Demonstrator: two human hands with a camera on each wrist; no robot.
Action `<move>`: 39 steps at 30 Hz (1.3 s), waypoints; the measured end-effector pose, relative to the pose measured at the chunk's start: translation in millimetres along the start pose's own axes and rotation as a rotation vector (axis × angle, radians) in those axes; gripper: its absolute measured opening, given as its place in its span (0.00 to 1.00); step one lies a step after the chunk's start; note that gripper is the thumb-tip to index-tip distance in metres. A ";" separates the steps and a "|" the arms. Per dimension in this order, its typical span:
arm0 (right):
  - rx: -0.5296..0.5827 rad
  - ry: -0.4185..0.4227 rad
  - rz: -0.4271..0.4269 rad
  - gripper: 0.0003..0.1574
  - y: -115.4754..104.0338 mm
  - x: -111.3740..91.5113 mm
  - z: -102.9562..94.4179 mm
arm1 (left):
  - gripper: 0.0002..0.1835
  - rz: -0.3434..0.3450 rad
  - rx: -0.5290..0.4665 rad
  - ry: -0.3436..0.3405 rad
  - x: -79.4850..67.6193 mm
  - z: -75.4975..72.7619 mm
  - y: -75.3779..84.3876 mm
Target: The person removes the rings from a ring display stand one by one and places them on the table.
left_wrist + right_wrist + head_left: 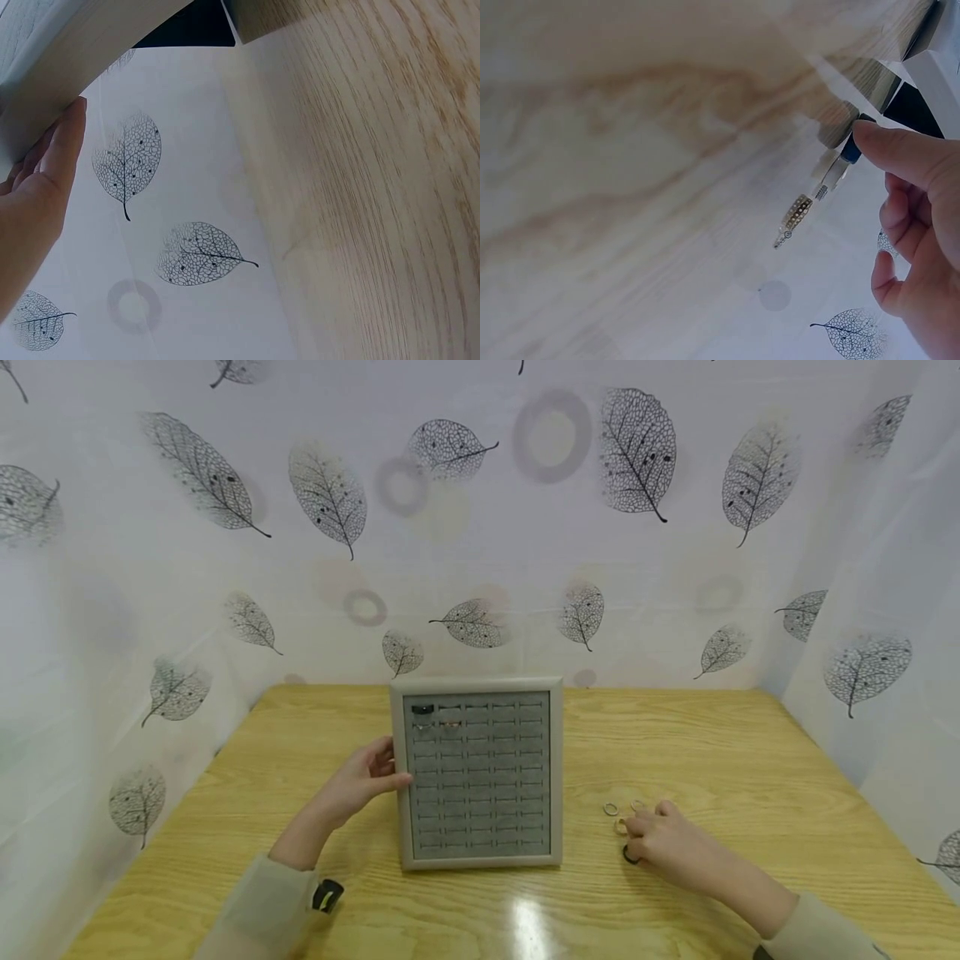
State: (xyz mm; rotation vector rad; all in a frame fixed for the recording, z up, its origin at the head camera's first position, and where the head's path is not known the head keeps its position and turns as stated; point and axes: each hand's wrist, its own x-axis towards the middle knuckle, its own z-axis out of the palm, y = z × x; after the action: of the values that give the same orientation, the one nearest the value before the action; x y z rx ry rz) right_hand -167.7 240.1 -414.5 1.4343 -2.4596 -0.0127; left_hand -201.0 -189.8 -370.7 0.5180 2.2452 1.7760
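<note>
A pale-framed ring display board (482, 777) stands upright on the table, its grey face lined with rows of slots. Three rings sit in its upper left: a black ring (422, 710), a silver ring (423, 727) and a reddish ring (451, 723). My left hand (358, 783) grips the board's left edge, thumb over the front and fingers behind. To the right, my right hand (671, 846) pinches a black ring (853, 147) low at the table, the thumb tip over it and the far side hidden. Just beyond lie a gold ring (797, 213) and silver rings (611, 808).
The wooden table (697, 752) is bounded at the back and sides by a pale curtain (480, 527) printed with leaves. A dark strap piece (327, 896) shows at the left sleeve. Light glares off the table in front of the board.
</note>
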 end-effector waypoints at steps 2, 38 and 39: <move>0.011 -0.012 0.003 0.13 0.5 -0.9 0.6 | 0.37 0.002 -0.002 0.000 -0.1 -0.1 0.0; 0.013 0.620 -0.101 0.19 -15.1 95.6 -45.6 | 0.35 -0.005 -0.001 0.005 1.1 0.1 -3.8; 0.015 0.626 -0.103 0.18 -15.7 100.2 -46.6 | 0.35 -0.002 0.001 0.004 1.1 0.0 -3.9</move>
State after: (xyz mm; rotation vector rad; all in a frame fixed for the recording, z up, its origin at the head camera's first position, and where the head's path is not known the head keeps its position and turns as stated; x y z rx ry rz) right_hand -188.6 153.1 -347.7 1.3134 -1.8770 0.3747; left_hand -202.6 -190.2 -374.5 0.5124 2.2489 1.7763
